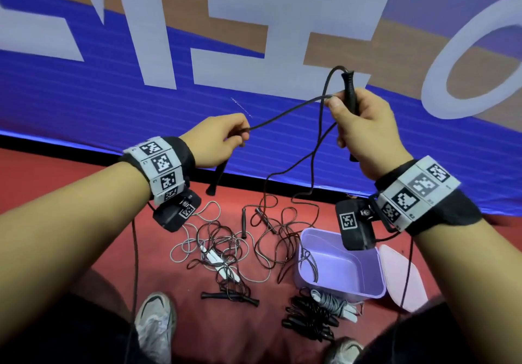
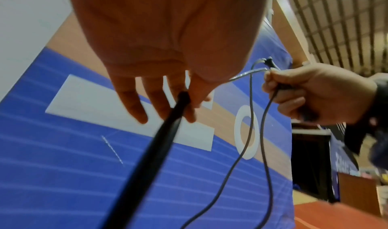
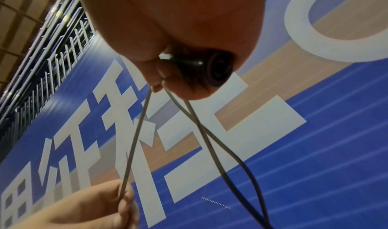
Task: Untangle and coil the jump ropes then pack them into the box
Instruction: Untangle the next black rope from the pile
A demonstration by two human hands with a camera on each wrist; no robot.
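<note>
On the red floor [image 1: 254,335], two coiled ropes [image 1: 319,314] wait beside the box [image 1: 340,267]; a tangle [image 1: 234,248] remains. Left hand [image 1: 217,140] pinches the cord [image 1: 285,113], right hand [image 1: 364,135] grips its handle [image 1: 350,92].

Box [image 1: 341,273] right of tangled ropes [image 1: 226,248]; coiled ropes [image 1: 319,313] before box; lid [image 1: 401,276] right.

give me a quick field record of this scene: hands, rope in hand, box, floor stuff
left hand: pinches the black rope, one handle hanging below
right hand: grips the other handle upright, pinching the cord
box: purple, open, on the red floor, some rope draped inside
tangle: black and white ropes, loose
coiled ropes: black and grey bundles before the box
</note>
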